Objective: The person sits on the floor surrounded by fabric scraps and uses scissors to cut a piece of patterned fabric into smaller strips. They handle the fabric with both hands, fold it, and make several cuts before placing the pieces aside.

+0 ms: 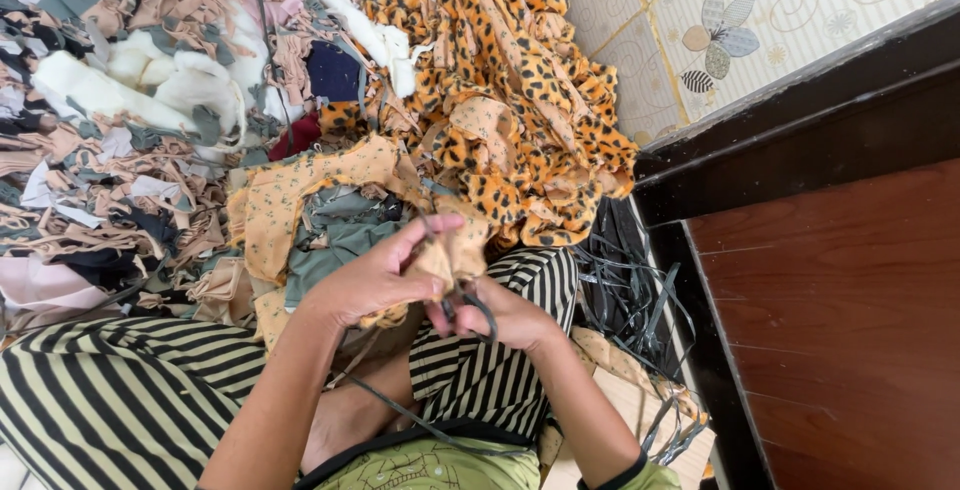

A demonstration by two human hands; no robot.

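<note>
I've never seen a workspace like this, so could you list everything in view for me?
Leopard-print fabric: one heap, orange with black spots, top centre.
Mixed fabric scraps: too many to count, beige, pink, grey and white, left.
Dotted cloth: one, mustard yellow, centre.
Small fabric piece: one, tan, gripped between both hands.
Dark strips: a bundle, grey-black, right of the knees.
Wooden furniture: one, reddish-brown with dark edge, right.
Patterned floor: cream, top right.
Striped trousers: black and cream, bottom.
Left hand: holds the small fabric piece.
Right hand: grips a dark looped thing, unclear.
</note>
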